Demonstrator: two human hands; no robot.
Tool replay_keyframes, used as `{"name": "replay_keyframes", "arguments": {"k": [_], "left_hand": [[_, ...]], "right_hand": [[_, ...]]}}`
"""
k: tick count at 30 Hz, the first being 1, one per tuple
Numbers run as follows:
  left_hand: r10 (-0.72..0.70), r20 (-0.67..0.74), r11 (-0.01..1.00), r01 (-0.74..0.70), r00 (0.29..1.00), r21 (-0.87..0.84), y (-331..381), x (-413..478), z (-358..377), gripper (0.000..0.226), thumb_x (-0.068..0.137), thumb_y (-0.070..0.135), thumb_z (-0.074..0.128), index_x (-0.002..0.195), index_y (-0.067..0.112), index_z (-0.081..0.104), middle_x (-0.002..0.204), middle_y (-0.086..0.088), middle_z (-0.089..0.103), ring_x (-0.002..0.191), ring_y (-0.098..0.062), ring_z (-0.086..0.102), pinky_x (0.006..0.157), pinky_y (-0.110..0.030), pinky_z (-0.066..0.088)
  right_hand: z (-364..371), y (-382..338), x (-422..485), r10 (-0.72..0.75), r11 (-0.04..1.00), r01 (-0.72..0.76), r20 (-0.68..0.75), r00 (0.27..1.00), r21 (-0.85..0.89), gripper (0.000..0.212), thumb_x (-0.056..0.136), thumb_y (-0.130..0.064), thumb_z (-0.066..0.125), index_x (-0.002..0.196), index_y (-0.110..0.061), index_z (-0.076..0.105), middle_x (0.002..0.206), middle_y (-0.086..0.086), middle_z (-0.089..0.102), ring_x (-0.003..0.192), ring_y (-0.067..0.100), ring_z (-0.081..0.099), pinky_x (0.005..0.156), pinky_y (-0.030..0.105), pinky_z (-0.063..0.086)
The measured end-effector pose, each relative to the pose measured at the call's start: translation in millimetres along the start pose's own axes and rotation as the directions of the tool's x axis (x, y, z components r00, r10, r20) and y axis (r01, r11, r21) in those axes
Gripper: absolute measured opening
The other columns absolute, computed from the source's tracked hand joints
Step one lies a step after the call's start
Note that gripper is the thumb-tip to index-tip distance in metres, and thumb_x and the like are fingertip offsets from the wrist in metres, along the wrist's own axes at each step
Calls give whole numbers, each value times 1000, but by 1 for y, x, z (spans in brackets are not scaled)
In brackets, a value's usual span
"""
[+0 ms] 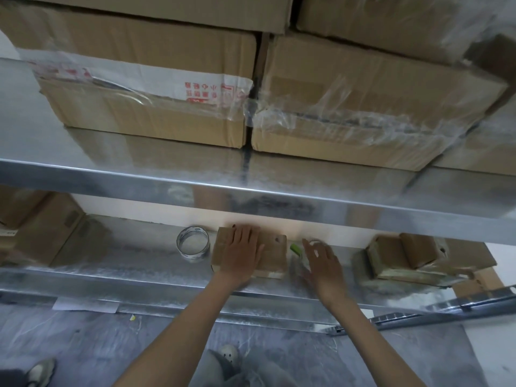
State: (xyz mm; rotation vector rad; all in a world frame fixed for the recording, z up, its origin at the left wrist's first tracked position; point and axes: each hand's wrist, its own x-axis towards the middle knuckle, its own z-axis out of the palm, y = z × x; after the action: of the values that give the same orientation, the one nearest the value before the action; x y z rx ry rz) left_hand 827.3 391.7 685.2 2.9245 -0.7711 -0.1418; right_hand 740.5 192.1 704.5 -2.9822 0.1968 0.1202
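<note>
We start at the small cardboard box (275, 254), which lies flat on the lower shelf (134, 261), close to the back wall. Our left hand (242, 251) rests on top of it, palm down. The fingers (245, 233) are straight and spread across the lid, pressing rather than gripping, and the box's right part shows beyond the hand.

Just to the right, our right hand (321, 261) hovers over the shelf with its fingers (310, 247) loosely spread and nothing in them. Between that hand and the box lies a small green object (295, 249), too blurred to name. There is something clear and rounded by the fingertips, but we cannot tell what it is.

Left of the box, just beside it, stands a roll of tape (192, 245). Further left sits a brown carton (36, 227). Well off to the right lies a heap of wrapped brown packages (405, 258).

Above all this runs the metal upper shelf (167, 174), which carries large cartons (156, 107) side by side, bound in clear film and tape. Down below we see the grey floor (83, 344) and a light shoe (229, 356).
</note>
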Motion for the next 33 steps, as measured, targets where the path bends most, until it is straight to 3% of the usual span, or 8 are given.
{"name": "replay_keyframes", "arguments": {"k": [6,12,18,23,27,29,31,33], "left_hand": [[-20,29,1000,21,999,-14,0,1,-3,51,92,39,32,109,8,68,108,-13,68,100,-32,65,91,-42,52],[-28,87,996,35,996,-81,-5,4,-4,51,91,40,32,110,6,65,110,-15,66,101,-34,63,93,-44,50],[-36,-28,983,30,999,-180,-3,5,-8,53,98,45,42,135,8,41,143,-11,40,133,-29,34,114,-35,16],[-21,-185,935,-46,982,-350,5,-10,-19,45,81,48,64,108,14,55,115,-2,54,112,-19,41,97,-26,28],[96,-355,951,-191,930,-242,11,-33,-26,49,70,46,71,99,9,58,111,-7,63,106,-21,54,90,-28,42],[142,-222,964,-186,965,-191,12,-35,-31,61,67,42,80,111,6,56,137,-13,53,125,-27,52,101,-35,44],[89,29,988,-85,996,-126,13,-35,-38,89,76,49,73,141,4,33,157,-12,23,145,-26,25,118,-39,20],[14,214,999,-5,977,-42,10,-31,-44,106,77,61,65,151,8,11,158,-9,20,145,-26,20,119,-42,11]], "right_hand": [[10,-46,-1,-270,962,265,-107,957,-59,59,76,-16,68,132,-6,53,136,16,52,125,35,51,94,50,49],[30,-59,-9,-277,959,271,-92,956,-80,79,47,11,79,123,-3,62,128,14,60,119,27,58,102,40,41],[42,-49,-52,-253,964,240,-121,960,-111,102,45,16,78,138,-3,39,145,16,43,132,30,43,112,43,33],[26,-54,-45,-175,984,171,-142,974,-39,98,64,-26,85,145,-8,32,149,15,35,135,31,38,108,47,37],[4,-59,-23,-160,987,159,-160,974,-21,110,39,-34,94,132,-4,44,135,16,53,125,31,52,99,49,45],[8,-57,-28,-204,978,206,-215,955,-12,97,34,-27,96,120,-5,55,121,13,64,111,28,63,93,44,52],[15,-55,-41,-240,969,249,-279,930,-4,79,44,-14,93,115,-5,59,114,12,67,104,26,66,90,39,54],[18,-54,-48,-259,960,281,-373,891,6,57,54,4,81,109,-4,66,110,13,68,100,26,68,88,36,54]]}}
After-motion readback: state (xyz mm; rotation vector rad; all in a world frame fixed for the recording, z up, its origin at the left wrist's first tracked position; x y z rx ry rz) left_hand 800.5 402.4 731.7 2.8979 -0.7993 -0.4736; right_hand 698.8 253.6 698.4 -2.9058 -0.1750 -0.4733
